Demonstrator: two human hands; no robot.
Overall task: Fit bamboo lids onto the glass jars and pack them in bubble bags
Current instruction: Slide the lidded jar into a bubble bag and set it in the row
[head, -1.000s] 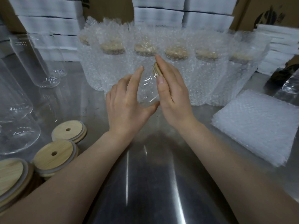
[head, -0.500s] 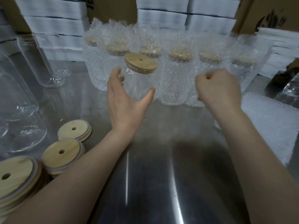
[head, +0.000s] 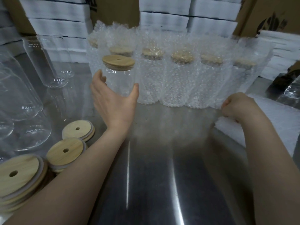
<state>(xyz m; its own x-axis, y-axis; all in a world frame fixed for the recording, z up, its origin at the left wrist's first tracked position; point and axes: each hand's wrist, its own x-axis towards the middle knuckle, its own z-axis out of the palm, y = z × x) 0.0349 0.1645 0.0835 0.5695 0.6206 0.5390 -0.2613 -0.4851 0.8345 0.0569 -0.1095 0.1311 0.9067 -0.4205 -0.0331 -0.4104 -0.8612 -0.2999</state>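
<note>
Glass jar [head: 121,82] is held upright above the metal table [head: 154,184] in the left hand [head: 113,103], thumb on one side, fingers wrapped round the other; fingertips partly hidden behind the glass. Bamboo lid [head: 118,61] is seated on the jar mouth. Right hand [head: 235,106] is curled into a fist, clamped on the edge of a bubble bag [head: 203,124]; the bag is motion-blurred into a pale smear, outline not readable, pinch point hidden by knuckles. Stack of bubble bags [head: 279,120] is cut off at the right edge. Packed jars [head: 181,78] are lined up behind, lids only dimly seen through wrap. Loose lids [head: 65,153] and empty jars [head: 48,62] are seen at left, partly cropped.
</note>
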